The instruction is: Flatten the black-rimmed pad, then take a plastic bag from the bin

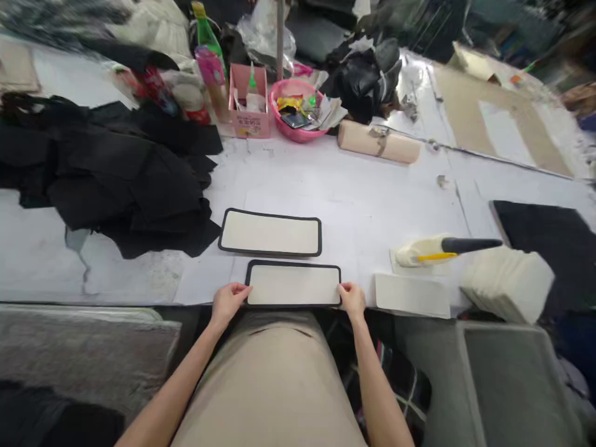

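Observation:
A cream rectangular panel with a black border [294, 284] lies at the table's front edge. My left hand [228, 303] pinches its left end, thumb on top. At the opposite end my right hand [352, 299] pinches the right edge in the same way. Just behind it rests a second black-bordered cream panel [270, 233], slightly to the left and touched by neither hand. Right of my right hand lies a plain cream rectangular piece [412, 295]. The undersides of my fingers are hidden.
Black cut pieces [125, 167] pile up at left. Rightward are a cream container [421, 251] with a dark-handled tool [470, 244] and a stack of cream pieces [510, 282]. A pink basin [298, 118], pink box [249, 102], green bottle [207, 34] and beige roll [378, 143] stand behind.

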`<state>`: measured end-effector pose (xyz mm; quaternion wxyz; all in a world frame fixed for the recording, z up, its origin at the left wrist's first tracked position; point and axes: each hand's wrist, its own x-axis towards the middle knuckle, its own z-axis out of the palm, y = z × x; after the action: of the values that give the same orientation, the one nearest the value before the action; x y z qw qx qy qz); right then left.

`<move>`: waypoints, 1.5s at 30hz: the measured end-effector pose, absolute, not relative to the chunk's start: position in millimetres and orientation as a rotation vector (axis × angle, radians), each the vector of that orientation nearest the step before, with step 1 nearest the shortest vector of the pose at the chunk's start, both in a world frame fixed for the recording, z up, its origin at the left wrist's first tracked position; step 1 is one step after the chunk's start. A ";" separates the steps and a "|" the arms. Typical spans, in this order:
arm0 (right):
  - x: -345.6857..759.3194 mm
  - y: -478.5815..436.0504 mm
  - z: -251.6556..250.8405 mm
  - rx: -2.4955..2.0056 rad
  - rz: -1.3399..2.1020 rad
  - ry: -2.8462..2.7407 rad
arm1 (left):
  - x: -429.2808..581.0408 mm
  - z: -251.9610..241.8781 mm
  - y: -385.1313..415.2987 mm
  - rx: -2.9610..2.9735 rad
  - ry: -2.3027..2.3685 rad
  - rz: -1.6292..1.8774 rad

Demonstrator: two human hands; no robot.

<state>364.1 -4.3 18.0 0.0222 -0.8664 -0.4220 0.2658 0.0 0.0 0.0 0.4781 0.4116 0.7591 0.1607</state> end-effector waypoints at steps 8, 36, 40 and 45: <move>364.2 -4.3 17.5 -2.679 0.823 -1.298 | 3.4 -4.3 1.3 0.919 1.827 0.453; 359.4 -2.8 13.3 -2.739 0.799 -1.212 | 2.2 -9.8 1.1 1.054 1.874 0.354; 359.4 -1.4 12.8 -2.737 0.810 -1.185 | 3.7 -6.5 2.6 1.076 1.854 0.336; 362.8 -1.7 9.2 -2.706 0.816 -1.118 | 6.1 -0.5 4.5 1.119 1.839 0.323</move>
<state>362.8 -1.7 9.2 0.0513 -0.8891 -0.3674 0.2681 6.1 4.5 -0.5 0.4637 0.4555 0.7485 0.1313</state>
